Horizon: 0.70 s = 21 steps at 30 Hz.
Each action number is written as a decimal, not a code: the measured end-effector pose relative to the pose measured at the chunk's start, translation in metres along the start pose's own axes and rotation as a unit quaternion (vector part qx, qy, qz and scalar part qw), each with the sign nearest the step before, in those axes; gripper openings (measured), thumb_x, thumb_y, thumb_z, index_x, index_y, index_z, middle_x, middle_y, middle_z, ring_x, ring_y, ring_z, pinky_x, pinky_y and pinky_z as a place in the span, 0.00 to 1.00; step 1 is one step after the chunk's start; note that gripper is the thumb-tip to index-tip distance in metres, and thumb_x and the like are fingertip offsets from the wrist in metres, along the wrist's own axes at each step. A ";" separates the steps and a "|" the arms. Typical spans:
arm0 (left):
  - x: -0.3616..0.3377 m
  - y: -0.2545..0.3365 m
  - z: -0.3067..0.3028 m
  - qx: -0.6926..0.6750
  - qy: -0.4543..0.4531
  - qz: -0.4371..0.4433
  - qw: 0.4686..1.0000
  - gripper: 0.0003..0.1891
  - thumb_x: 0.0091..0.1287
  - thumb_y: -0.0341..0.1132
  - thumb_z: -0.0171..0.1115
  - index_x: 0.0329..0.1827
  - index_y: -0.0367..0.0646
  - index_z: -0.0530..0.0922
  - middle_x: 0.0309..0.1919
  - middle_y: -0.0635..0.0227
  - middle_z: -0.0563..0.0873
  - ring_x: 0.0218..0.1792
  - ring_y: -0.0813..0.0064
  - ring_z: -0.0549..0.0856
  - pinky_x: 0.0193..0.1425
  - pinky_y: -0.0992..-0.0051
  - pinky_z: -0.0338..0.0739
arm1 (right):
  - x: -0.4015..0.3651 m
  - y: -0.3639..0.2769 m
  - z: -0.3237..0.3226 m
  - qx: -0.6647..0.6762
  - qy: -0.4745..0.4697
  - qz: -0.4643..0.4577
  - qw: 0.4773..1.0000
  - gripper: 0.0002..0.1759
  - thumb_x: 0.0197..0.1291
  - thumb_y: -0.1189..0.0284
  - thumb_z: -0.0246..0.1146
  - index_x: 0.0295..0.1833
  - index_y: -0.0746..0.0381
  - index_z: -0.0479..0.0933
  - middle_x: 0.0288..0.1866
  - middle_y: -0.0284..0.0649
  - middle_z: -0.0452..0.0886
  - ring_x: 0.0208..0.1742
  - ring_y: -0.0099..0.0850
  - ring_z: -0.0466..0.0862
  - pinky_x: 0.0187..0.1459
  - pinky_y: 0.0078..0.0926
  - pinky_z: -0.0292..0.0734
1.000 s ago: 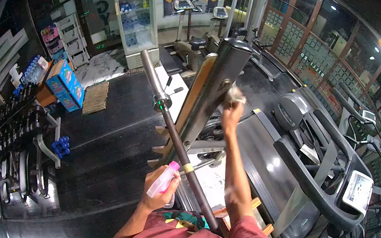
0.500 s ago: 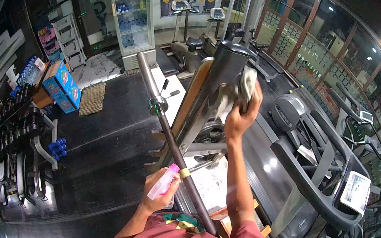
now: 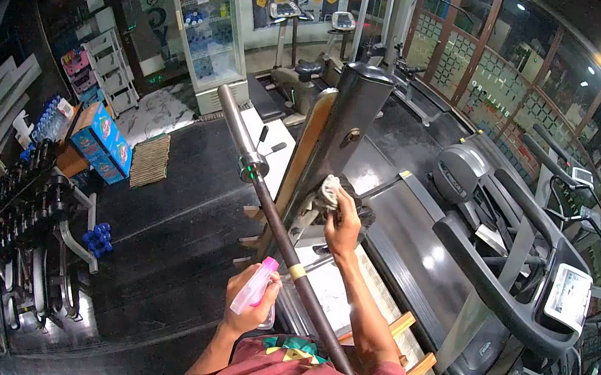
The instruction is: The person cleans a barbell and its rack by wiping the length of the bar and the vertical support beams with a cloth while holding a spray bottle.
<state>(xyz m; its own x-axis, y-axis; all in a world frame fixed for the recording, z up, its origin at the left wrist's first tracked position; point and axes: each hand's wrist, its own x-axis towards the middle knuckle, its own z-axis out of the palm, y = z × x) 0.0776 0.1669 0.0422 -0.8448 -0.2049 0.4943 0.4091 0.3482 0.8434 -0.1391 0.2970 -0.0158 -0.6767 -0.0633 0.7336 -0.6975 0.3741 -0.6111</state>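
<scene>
My left hand [image 3: 247,303] is wrapped round a pink spray bottle [image 3: 256,285], held upright and tilted, left of the barbell. In my right hand [image 3: 343,227] a crumpled grey-white cloth [image 3: 329,191] is bunched between the fingers. The cloth lies against the lower part of a black padded backrest [image 3: 346,129], which slants up and away in front of me. A barbell [image 3: 274,218] runs diagonally past the left side of the backrest, its thick silver sleeve at the far end. Part of the bench frame is hidden behind my right hand.
Treadmills [image 3: 507,290] stand close on the right. A dumbbell rack [image 3: 24,212] lines the left side, with blue dumbbells [image 3: 98,238] on the floor beside it. Farther back are a blue carton [image 3: 103,142], a glass-door fridge [image 3: 207,31] and an exercise bike [image 3: 303,82].
My right hand has brought the cloth down from near the top of the backrest to its lower end. My left hand keeps the spray bottle in nearly the same place.
</scene>
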 end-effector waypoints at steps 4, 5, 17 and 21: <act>-0.003 0.000 0.003 -0.015 -0.018 -0.014 1.000 0.05 0.65 0.19 0.57 0.41 0.35 0.76 0.32 0.63 0.82 0.23 0.82 0.79 0.27 0.79 0.76 | 0.036 -0.038 -0.018 0.107 0.026 -0.042 0.993 0.28 0.48 0.86 0.59 0.59 0.65 0.77 0.59 0.53 0.80 0.62 0.44 0.80 0.62 0.34 0.74; -0.004 0.000 0.004 -0.020 -0.021 -0.012 1.000 0.05 0.65 0.19 0.57 0.41 0.35 0.76 0.33 0.63 0.82 0.23 0.82 0.79 0.28 0.79 0.76 | 0.054 -0.051 -0.020 0.123 0.045 -0.072 0.989 0.30 0.47 0.86 0.60 0.60 0.65 0.76 0.61 0.53 0.79 0.63 0.44 0.79 0.62 0.34 0.74; -0.013 0.005 -0.005 0.005 0.037 -0.033 0.999 0.04 0.64 0.19 0.57 0.39 0.36 0.77 0.31 0.65 0.82 0.22 0.83 0.79 0.28 0.80 0.75 | 0.041 -0.073 0.052 -0.053 0.063 -0.205 0.975 0.26 0.50 0.85 0.60 0.58 0.63 0.79 0.63 0.50 0.78 0.65 0.45 0.77 0.63 0.36 0.75; -0.017 0.006 -0.004 -0.004 0.044 -0.067 0.997 0.04 0.62 0.24 0.63 0.39 0.38 0.79 0.28 0.65 0.83 0.25 0.74 0.84 0.30 0.74 0.77 | -0.014 -0.028 0.052 0.057 -0.054 -0.151 0.985 0.29 0.49 0.85 0.61 0.61 0.64 0.76 0.64 0.53 0.76 0.66 0.44 0.77 0.63 0.35 0.75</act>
<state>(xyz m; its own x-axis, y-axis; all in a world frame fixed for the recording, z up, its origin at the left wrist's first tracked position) 0.0960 0.1689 0.0401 -0.8588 -0.3284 0.3932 0.2975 0.3051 0.9047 -0.1224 0.2395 -0.0249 -0.4518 -0.2555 0.8547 -0.8883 0.2171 -0.4047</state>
